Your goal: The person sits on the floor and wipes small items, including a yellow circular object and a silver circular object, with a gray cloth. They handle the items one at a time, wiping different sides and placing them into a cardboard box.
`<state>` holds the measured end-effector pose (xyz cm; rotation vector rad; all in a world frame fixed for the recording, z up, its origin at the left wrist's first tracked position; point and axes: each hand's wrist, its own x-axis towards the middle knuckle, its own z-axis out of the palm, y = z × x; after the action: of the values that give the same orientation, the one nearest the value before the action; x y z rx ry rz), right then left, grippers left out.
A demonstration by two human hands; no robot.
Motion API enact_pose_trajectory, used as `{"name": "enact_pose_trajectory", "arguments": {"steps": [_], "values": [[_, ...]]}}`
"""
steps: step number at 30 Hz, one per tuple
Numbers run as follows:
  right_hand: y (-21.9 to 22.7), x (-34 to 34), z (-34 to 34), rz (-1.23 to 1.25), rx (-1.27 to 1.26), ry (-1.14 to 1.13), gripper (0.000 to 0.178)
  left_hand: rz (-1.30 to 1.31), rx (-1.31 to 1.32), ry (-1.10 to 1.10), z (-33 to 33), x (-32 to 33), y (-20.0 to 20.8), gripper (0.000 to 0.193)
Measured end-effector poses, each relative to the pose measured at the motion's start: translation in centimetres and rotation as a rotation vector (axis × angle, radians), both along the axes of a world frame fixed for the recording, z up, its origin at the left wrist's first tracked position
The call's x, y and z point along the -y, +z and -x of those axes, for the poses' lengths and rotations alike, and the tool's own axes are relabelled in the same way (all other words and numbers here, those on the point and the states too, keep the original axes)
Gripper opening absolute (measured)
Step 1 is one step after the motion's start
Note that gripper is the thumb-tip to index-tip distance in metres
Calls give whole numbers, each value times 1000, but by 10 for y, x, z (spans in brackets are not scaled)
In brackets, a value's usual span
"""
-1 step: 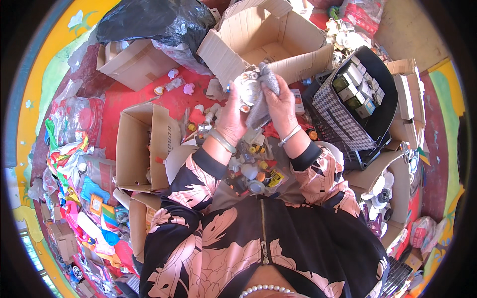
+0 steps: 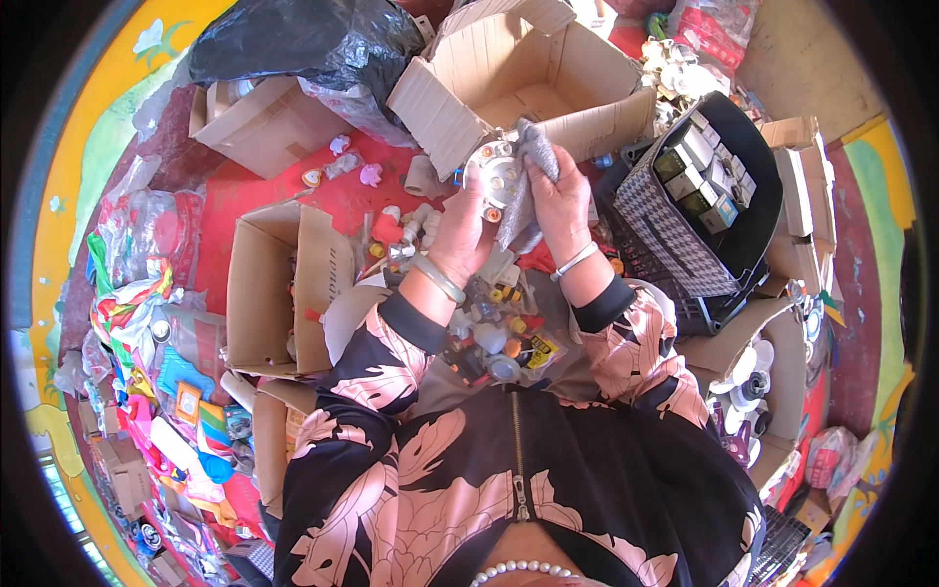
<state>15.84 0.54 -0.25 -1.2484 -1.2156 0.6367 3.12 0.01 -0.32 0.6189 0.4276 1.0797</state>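
My left hand (image 2: 460, 237) is closed around the edge of a white round disc-like piece (image 2: 501, 176) with several small round fittings, some orange-centred, along its rim; I cannot make out its exact kind. A grey cloth (image 2: 526, 181) is bunched in my right hand (image 2: 564, 210), its fingers folded over it. The cloth lies against the right side of the disc, covering part of it. Both hands are raised over a pile of small plastic parts (image 2: 494, 338), yellow, white and orange, and just in front of an open cardboard box (image 2: 597, 122).
To the right stands a houndstooth-patterned bin (image 2: 675, 230) holding small boxes, on a black crate (image 2: 699, 315). An open carton (image 2: 262, 303) is at the left, near colourful bags and clutter (image 2: 186, 391). A black plastic bag (image 2: 303, 39) covers cartons at the far left.
The disc has turned slightly, showing more of its face and rim fittings. My right hand with the cloth has shifted a little to the right and down.
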Motion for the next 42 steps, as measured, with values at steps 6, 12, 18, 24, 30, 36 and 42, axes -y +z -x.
{"name": "enact_pose_trajectory", "arguments": {"steps": [6,12,18,24,30,36,42], "values": [[23,3,-8,53,290,-105,21,-28,-121,189,1,1,6,30],[22,-14,-44,136,-417,-28,33,79,53,188,16,-9,-3,26],[48,-4,-66,214,-957,273,38,63,80,296,25,-23,-16,21],[14,3,-17,213,-225,182,15,78,-13,230,8,-8,-2,21],[20,-3,-33,140,12,143,20,-11,-181,40,30,-20,6,33],[15,2,-32,95,122,342,27,5,-299,-186,27,-15,7,41],[18,-6,-58,238,-593,339,21,131,-168,-191,31,-23,-1,21]]}}
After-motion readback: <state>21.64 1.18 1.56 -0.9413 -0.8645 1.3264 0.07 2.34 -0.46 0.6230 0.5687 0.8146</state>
